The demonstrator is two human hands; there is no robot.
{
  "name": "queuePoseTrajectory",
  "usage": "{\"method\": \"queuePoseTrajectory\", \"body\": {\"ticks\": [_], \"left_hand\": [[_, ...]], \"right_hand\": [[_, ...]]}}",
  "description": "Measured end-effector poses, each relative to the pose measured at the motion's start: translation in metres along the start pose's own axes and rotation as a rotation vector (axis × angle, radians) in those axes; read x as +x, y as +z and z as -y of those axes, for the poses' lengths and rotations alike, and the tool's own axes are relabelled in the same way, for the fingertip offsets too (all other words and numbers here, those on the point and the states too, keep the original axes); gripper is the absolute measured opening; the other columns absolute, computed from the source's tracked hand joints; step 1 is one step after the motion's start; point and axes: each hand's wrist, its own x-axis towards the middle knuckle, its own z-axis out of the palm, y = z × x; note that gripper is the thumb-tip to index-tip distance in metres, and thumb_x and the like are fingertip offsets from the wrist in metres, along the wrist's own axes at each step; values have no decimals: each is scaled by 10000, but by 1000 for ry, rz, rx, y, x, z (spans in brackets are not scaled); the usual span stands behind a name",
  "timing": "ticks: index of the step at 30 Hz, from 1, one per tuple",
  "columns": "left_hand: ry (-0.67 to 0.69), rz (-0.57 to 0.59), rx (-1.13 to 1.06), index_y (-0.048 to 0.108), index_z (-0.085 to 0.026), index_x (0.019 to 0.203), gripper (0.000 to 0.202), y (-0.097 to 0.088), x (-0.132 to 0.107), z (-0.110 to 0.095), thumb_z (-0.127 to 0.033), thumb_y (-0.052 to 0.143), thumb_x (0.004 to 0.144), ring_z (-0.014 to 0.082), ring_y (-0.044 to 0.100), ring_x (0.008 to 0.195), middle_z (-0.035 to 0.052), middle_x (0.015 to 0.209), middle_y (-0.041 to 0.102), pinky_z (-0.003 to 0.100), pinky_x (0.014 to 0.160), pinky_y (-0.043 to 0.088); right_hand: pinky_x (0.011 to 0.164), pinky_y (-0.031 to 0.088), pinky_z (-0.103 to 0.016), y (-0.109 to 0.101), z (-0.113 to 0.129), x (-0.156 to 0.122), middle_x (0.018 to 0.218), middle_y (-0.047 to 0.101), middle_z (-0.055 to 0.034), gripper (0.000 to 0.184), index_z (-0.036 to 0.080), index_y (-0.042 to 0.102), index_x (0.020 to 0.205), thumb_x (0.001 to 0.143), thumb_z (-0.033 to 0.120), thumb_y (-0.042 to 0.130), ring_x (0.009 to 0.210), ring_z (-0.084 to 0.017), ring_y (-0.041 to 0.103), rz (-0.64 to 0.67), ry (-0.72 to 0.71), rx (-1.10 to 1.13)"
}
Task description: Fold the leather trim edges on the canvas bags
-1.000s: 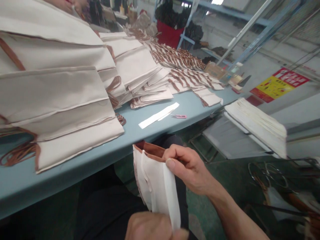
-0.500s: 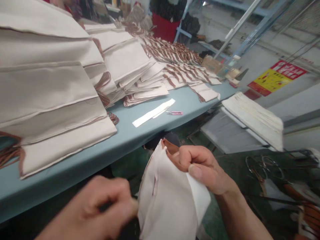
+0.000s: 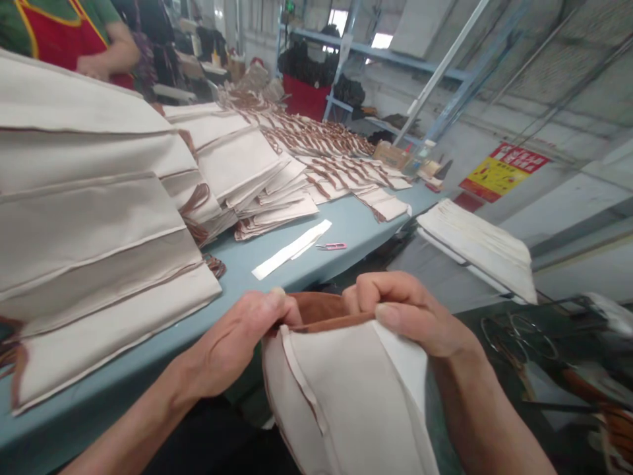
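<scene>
A cream fabric bag (image 3: 346, 382) with a brown inside hangs between my hands in front of the table. My left hand (image 3: 242, 336) grips its rim at the left corner, fingers closed over the edge beside a raised seam. On the right, my right hand (image 3: 410, 313) pinches the same rim, thumb outside and curled fingers inside the opening. The mouth is held apart, so the brown lining (image 3: 321, 310) shows. A white flap lies against the bag below my right thumb. The bag's lower end runs out of view.
Stacked cream fabric pieces (image 3: 93, 231) cover the left of the blue-green table (image 3: 237, 264). Pink thread snips (image 3: 332, 246) lie beside a white strip (image 3: 291, 249). A stand with white sheets (image 3: 477, 247) is at right. Behind the stacks is a co-worker in a red apron (image 3: 59, 39).
My left hand has come up from below left and taken hold of the bag's rim. The mouth has been spread wider. The view has tilted up, bringing the co-worker into sight.
</scene>
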Motion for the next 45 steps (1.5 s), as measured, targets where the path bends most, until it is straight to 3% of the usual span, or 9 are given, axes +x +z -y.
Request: {"method": "queuePoseTrajectory", "body": {"ticks": [3, 7, 10, 15, 23, 28, 39, 42, 45], "left_hand": [[-91, -9, -26, 652, -211, 797, 486, -12, -23, -1, -486, 379, 1090, 163, 456, 688, -19, 756, 556, 280, 612, 367], [-198, 102, -111, 572, -209, 777, 217, -22, -36, -24, -383, 590, 905, 135, 397, 641, -47, 715, 482, 250, 552, 310], [-248, 136, -101, 531, -213, 763, 191, -23, -37, -36, -348, 621, 865, 114, 344, 608, -70, 682, 416, 234, 525, 276], [-280, 96, -87, 531, -211, 766, 289, -18, -38, -28, -436, 628, 920, 106, 308, 590, -81, 662, 383, 223, 511, 259], [-323, 37, -131, 558, -196, 728, 295, -13, -32, -15, -426, 663, 881, 103, 359, 589, -63, 645, 445, 202, 509, 283], [-305, 2, -172, 567, -197, 715, 322, -15, -34, 0, -418, 634, 939, 83, 339, 514, -73, 602, 442, 190, 464, 267], [-248, -111, 54, 533, -198, 606, 343, -10, -31, -4, -365, 628, 891, 94, 380, 529, -56, 557, 461, 210, 496, 308], [-206, -81, 156, 577, -192, 640, 353, -13, -36, -8, -346, 605, 956, 103, 448, 552, -43, 594, 532, 213, 528, 352], [-172, 36, 343, 651, -200, 768, 361, -18, -42, -19, -352, 525, 1070, 118, 556, 629, -30, 704, 635, 211, 593, 414]], "right_hand": [[568, 252, -274, -13, -28, 8, 727, 462, 35, 471, 195, 538, 783, 983, 588, 705, 634, -121, 371, 11, 74, -85], [582, 262, -253, -13, -65, 25, 751, 459, 40, 532, 184, 547, 817, 978, 677, 666, 648, -112, 370, 53, 140, -139], [579, 270, -249, -6, -83, 33, 745, 458, 42, 585, 183, 551, 828, 956, 745, 647, 640, -112, 379, 66, 147, -123], [584, 271, -249, -3, -100, 34, 729, 446, 48, 617, 183, 544, 813, 930, 778, 659, 641, -109, 368, 75, 173, -127], [572, 265, -245, -4, -108, 29, 729, 448, 51, 631, 186, 533, 815, 918, 797, 654, 632, -104, 365, 56, 208, -93], [567, 252, -247, -3, -109, 29, 727, 419, 57, 636, 184, 524, 805, 916, 795, 657, 633, -100, 341, 46, 215, -81], [577, 270, -252, 1, -106, 35, 743, 447, 44, 637, 186, 529, 795, 898, 800, 662, 653, -108, 360, 71, 205, -85], [575, 267, -252, 1, -103, 35, 738, 439, 47, 599, 191, 519, 786, 921, 756, 663, 654, -108, 349, 69, 199, -99], [577, 272, -253, -2, -94, 32, 728, 434, 53, 517, 193, 520, 781, 943, 657, 679, 653, -109, 345, 60, 188, -127]]}}
